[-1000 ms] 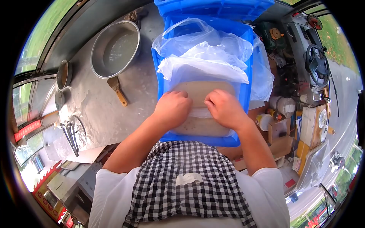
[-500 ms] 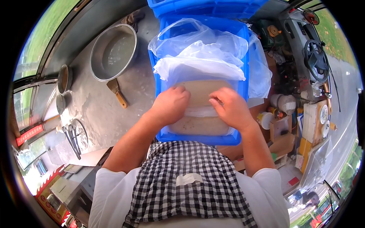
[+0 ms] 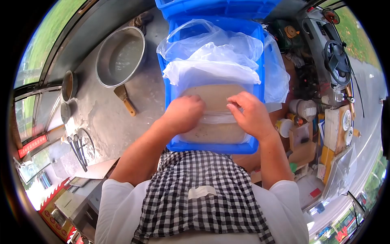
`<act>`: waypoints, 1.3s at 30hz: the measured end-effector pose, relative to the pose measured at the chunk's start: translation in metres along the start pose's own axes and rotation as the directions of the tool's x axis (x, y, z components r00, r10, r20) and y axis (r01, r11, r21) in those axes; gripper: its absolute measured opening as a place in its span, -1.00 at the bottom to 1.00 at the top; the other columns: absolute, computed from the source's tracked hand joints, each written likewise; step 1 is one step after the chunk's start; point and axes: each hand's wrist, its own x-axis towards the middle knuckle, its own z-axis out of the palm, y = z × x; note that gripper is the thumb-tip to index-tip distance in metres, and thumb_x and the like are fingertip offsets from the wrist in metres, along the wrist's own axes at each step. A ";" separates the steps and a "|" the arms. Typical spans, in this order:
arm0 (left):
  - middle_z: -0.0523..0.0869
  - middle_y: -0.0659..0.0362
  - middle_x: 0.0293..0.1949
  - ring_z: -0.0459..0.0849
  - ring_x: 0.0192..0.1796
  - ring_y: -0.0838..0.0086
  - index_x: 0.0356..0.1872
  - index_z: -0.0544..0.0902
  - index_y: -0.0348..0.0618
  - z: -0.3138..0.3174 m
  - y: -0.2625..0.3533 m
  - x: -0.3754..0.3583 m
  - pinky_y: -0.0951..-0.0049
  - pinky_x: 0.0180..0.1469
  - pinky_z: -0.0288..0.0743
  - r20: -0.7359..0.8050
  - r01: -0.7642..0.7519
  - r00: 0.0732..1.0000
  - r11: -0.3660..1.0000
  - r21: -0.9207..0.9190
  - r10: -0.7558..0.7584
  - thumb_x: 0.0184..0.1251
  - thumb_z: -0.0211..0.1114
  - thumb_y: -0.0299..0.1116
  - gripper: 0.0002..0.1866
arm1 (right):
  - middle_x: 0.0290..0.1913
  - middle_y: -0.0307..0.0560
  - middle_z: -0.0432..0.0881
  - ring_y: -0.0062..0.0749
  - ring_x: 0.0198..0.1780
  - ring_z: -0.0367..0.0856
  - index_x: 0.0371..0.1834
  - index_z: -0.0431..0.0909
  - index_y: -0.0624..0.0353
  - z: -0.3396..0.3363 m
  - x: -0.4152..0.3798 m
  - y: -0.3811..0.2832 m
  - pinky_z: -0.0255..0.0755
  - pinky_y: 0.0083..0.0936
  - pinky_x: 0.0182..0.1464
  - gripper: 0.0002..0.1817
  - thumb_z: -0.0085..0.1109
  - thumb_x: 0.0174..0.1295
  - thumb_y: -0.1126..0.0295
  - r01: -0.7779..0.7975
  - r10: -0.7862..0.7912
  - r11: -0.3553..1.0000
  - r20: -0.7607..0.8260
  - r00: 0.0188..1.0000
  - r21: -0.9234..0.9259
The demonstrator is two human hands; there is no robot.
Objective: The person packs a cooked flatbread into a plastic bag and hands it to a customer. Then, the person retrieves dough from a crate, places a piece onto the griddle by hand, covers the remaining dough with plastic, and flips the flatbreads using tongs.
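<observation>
A blue crate (image 3: 263,77) lined with clear plastic film (image 3: 211,67) holds two pale brown slabs, one beyond the other. My left hand (image 3: 186,113) is closed at the left side of the far slab (image 3: 215,96); its fingertips are turned down and what they hold, if anything, is hidden. At the right side of that slab is my right hand (image 3: 250,113), its thumb and forefinger pinched together on something too small to make out. The near slab (image 3: 215,133) lies between my wrists, with film across the gap between the slabs.
To the left, a metal basin (image 3: 122,57) and a wooden-handled scraper (image 3: 125,100) rest on the grey worktop (image 3: 101,130). Whisks or brushes (image 3: 77,150) lie at its lower left. Boxes and jars (image 3: 302,110) stand at the right. Another blue crate (image 3: 219,8) is behind.
My left hand has turned slightly, hiding its fingertips more. My right hand has shifted a little to the right. The crate appears slightly farther left in view.
</observation>
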 end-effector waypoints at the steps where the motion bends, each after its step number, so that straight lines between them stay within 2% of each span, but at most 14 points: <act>1: 0.69 0.08 -0.16 0.70 -0.04 0.08 -0.26 0.63 -0.14 -0.001 -0.003 -0.002 0.12 -0.03 0.61 -0.053 0.006 0.999 0.999 -0.045 -0.009 0.25 0.25 -0.47 -0.93 | -0.20 0.00 0.69 0.00 -0.13 0.67 -0.15 0.70 0.18 -0.001 -0.001 0.001 0.56 -0.19 -0.08 -0.86 0.29 0.31 0.38 -0.004 0.004 1.000 -0.002 1.000 0.006; 8: 0.65 0.04 -0.21 0.65 -0.08 0.03 -0.26 0.56 -0.18 -0.011 0.004 -0.007 0.10 -0.03 0.55 -0.265 -0.031 0.964 0.976 -0.216 -0.028 0.32 0.24 -0.49 -0.96 | -0.17 -0.02 0.68 0.00 -0.11 0.66 -0.12 0.70 0.19 -0.002 -0.005 -0.002 0.55 -0.20 -0.07 -0.84 0.32 0.29 0.40 -0.014 0.015 0.999 -0.034 0.999 0.029; 11: 0.64 0.02 -0.23 0.64 -0.10 0.01 -0.25 0.56 -0.21 -0.023 0.007 -0.004 0.11 -0.03 0.54 -0.276 -0.078 0.961 0.964 -0.255 0.005 0.39 0.22 -0.47 -0.95 | -0.15 -0.07 0.66 -0.04 -0.07 0.64 -0.11 0.71 0.16 -0.003 -0.004 -0.001 0.52 -0.20 -0.03 -0.83 0.35 0.24 0.42 0.068 -0.074 0.995 -0.082 0.994 -0.071; 14: 0.63 0.01 -0.25 0.63 -0.12 0.00 -0.25 0.55 -0.22 -0.033 0.008 -0.003 0.11 -0.04 0.53 -0.311 -0.096 0.950 0.957 -0.273 0.007 0.42 0.21 -0.47 -0.95 | -0.15 -0.12 0.64 -0.08 -0.07 0.62 -0.15 0.73 0.11 -0.006 -0.002 0.003 0.49 -0.21 0.00 -0.83 0.37 0.19 0.44 0.113 -0.132 0.965 -0.066 0.989 -0.237; 20: 0.64 -0.02 -0.23 0.64 -0.11 0.01 -0.23 0.54 -0.24 -0.054 0.002 0.002 0.12 -0.05 0.51 -0.414 -0.156 0.909 0.957 -0.244 0.043 0.48 0.19 -0.42 -0.90 | -0.20 -0.18 0.65 -0.13 -0.10 0.62 -0.22 0.74 0.10 -0.005 0.012 0.009 0.47 -0.21 -0.03 -0.89 0.36 0.18 0.46 0.146 -0.199 0.955 -0.190 0.961 -0.258; 23: 0.67 -0.06 -0.20 0.64 -0.09 -0.02 -0.22 0.52 -0.25 -0.065 0.000 0.008 0.13 -0.04 0.51 -0.349 -0.033 0.931 0.928 -0.371 -0.106 0.54 0.16 -0.39 -0.86 | -0.17 -0.17 0.67 -0.15 -0.08 0.64 -0.22 0.74 0.10 -0.008 0.023 0.006 0.48 -0.20 -0.01 -0.90 0.35 0.21 0.46 0.144 -0.211 0.960 -0.281 0.936 -0.240; 24: 0.69 -0.09 -0.23 0.65 -0.12 -0.04 -0.21 0.51 -0.26 -0.070 -0.001 0.011 0.12 -0.06 0.51 -0.323 0.006 0.937 0.932 -0.363 -0.132 0.57 0.14 -0.37 -0.84 | -0.15 -0.16 0.69 -0.15 -0.07 0.65 -0.20 0.74 0.10 -0.008 0.027 0.006 0.49 -0.20 0.01 -0.90 0.35 0.22 0.45 0.142 -0.218 0.958 -0.311 0.925 -0.249; 28: 0.68 -0.10 -0.32 0.65 -0.21 -0.02 -0.21 0.50 -0.27 -0.078 -0.012 0.026 0.12 -0.12 0.49 -0.405 -0.046 0.909 0.940 -0.338 -0.101 0.55 0.16 -0.36 -0.83 | -0.07 -0.13 0.71 -0.13 0.00 0.66 -0.14 0.75 0.10 -0.010 0.037 0.007 0.50 -0.20 0.10 -0.85 0.35 0.24 0.44 0.124 -0.245 0.946 -0.411 0.878 -0.299; 31: 0.74 -0.15 -0.24 0.68 -0.09 -0.13 -0.17 0.54 -0.28 -0.086 -0.013 0.030 0.04 -0.04 0.52 -0.326 0.024 0.932 0.923 -0.383 -0.160 0.53 0.15 -0.33 -0.81 | -0.03 -0.10 0.72 -0.11 0.03 0.67 -0.09 0.75 0.10 -0.008 0.038 0.005 0.49 -0.20 0.13 -0.81 0.36 0.24 0.44 0.115 -0.258 0.937 -0.432 0.864 -0.330; 34: 0.74 -0.16 -0.25 0.69 -0.11 -0.11 -0.18 0.55 -0.29 -0.080 -0.015 0.029 0.06 -0.05 0.53 -0.339 0.015 0.926 0.912 -0.411 -0.168 0.50 0.17 -0.34 -0.82 | -0.02 -0.09 0.72 -0.09 0.04 0.66 -0.06 0.74 0.10 -0.006 0.034 0.004 0.49 -0.20 0.14 -0.79 0.36 0.23 0.44 0.118 -0.250 0.943 -0.428 0.869 -0.311; 37: 0.69 -0.03 -0.33 0.66 -0.24 0.15 -0.24 0.52 -0.30 -0.070 -0.022 0.028 0.22 -0.13 0.52 -0.357 0.011 0.916 0.901 -0.433 -0.183 0.45 0.25 -0.41 -0.85 | -0.02 -0.10 0.71 -0.10 0.04 0.66 -0.05 0.74 0.09 -0.001 0.028 0.006 0.49 -0.21 0.14 -0.78 0.37 0.23 0.44 0.116 -0.236 0.951 -0.434 0.870 -0.285; 39: 0.69 0.00 -0.33 0.66 -0.25 0.18 -0.20 0.56 -0.31 -0.067 -0.023 0.027 0.25 -0.13 0.53 -0.342 0.008 0.920 0.879 -0.477 -0.193 0.40 0.28 -0.43 -0.86 | -0.03 -0.12 0.71 -0.12 0.02 0.66 -0.06 0.74 0.08 0.002 0.025 0.007 0.49 -0.21 0.12 -0.78 0.38 0.22 0.43 0.116 -0.235 0.953 -0.445 0.864 -0.278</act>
